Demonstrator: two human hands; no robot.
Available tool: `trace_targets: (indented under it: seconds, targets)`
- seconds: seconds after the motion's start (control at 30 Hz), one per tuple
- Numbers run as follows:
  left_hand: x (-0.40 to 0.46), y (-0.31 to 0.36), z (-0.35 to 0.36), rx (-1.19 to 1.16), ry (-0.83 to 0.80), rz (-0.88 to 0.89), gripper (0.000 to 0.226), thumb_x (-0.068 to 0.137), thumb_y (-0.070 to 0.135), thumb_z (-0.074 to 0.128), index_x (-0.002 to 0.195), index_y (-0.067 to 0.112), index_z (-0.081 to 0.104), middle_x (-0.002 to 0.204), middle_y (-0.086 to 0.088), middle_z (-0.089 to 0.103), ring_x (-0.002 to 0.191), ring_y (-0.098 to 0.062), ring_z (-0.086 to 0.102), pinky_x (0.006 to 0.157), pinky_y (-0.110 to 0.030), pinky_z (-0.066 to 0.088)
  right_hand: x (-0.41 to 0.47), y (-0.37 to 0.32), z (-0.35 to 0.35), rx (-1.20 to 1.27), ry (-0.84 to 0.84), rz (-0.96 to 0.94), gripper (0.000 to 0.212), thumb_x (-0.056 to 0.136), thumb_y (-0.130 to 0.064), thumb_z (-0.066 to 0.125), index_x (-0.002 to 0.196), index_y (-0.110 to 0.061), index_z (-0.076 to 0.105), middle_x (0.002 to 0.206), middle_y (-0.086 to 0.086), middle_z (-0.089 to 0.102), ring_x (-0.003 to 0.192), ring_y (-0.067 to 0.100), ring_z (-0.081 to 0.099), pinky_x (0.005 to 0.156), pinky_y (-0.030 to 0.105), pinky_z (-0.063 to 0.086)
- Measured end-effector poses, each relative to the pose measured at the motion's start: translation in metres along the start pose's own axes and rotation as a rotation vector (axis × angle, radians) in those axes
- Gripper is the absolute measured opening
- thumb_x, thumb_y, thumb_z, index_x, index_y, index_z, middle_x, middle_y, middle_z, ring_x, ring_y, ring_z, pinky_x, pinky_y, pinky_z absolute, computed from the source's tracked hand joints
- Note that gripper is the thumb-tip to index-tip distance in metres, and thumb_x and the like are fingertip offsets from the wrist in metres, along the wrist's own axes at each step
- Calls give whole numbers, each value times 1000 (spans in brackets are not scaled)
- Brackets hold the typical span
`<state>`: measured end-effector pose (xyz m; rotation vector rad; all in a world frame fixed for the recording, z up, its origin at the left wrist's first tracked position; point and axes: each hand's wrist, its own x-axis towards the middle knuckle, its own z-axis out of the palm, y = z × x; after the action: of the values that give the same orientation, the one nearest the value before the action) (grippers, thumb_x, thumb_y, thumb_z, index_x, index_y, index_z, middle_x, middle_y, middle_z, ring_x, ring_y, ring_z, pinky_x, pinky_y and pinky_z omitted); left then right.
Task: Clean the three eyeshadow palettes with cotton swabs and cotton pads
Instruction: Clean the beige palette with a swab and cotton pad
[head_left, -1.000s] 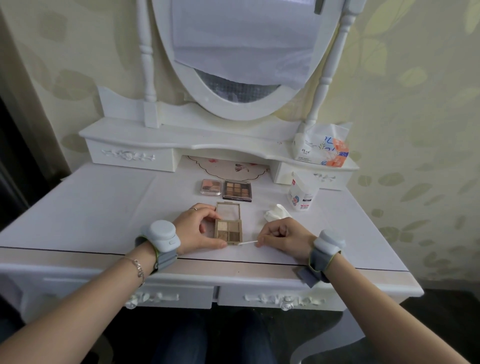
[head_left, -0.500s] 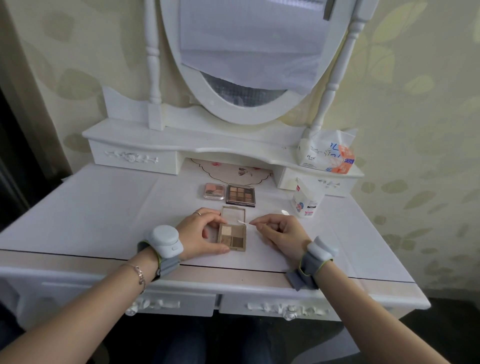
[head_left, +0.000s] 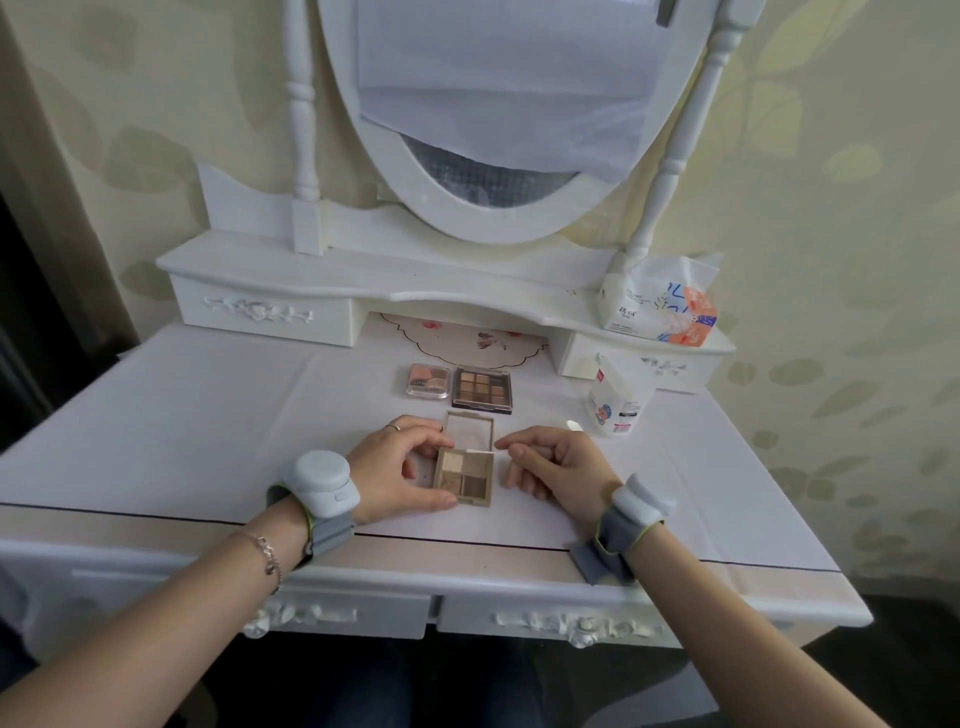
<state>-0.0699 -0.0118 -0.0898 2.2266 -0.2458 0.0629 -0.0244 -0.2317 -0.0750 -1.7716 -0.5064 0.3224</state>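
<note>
An open four-pan palette (head_left: 466, 477) in brown tones lies near the table's front, its lid (head_left: 469, 429) flat behind it. My left hand (head_left: 400, 472) grips the palette's left side between thumb and fingers. My right hand (head_left: 550, 465) pinches a cotton swab (head_left: 480, 452), whose white tip lies along the palette's top edge by the hinge. Behind stand two more palettes: a small pink one (head_left: 429, 381) and a dark nine-pan one (head_left: 482, 389). A crumpled white cotton pad (head_left: 573, 425) peeks out behind my right hand.
A white bag of cotton pads (head_left: 618, 402) stands at the right. A tissue pack (head_left: 660, 301) sits on the dresser's raised shelf (head_left: 363, 280). The oval mirror (head_left: 493, 119) rises behind. A doily (head_left: 467, 338) lies under the shelf. The table's front edge (head_left: 415, 551) is close.
My right hand has carried the swab from the palette's lower right corner up to its top edge near the hinge. My left hand keeps its hold. The camera has shifted slightly.
</note>
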Motion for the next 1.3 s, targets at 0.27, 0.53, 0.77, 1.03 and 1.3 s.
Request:
trace_targets:
  seconds: [0.27,0.53,0.77,1.03,1.3]
  targets:
    - [0,0,1,13,1,-10,67,54,44,81,114,23,60,122,13,43,79,21,49,67,-4,41,0,5,-1,-142,30,-41,21,91,-4,56,81,-18,68,45,-6,53,45,15,36,47,19,31]
    - [-1,2,0,10,2,-9,80,42,59,69,113,24,61,123,14,44,81,21,48,66,-4,40,-2,5,2,-156,41,-60,22,89,-4,58,79,-21,69,45,0,43,40,6,30,42,14,27]
    - [-1,2,0,29,9,-21,69,51,44,81,114,23,61,126,11,45,74,20,49,67,-6,41,-6,3,2,-145,9,-32,13,87,-2,61,84,-7,72,38,-13,38,39,2,25,43,11,22]
    - [-1,3,0,6,3,-21,83,39,62,65,112,24,61,123,14,44,76,20,50,66,-5,42,-12,0,3,-29,-28,-1,25,86,0,61,74,-18,72,44,-8,41,44,4,26,44,14,21]
    - [-2,5,0,-10,11,-22,83,38,62,64,111,24,62,119,17,44,81,19,51,65,-5,41,-14,-6,2,-69,-95,7,21,86,2,60,75,-13,72,44,-4,40,40,1,25,41,10,22]
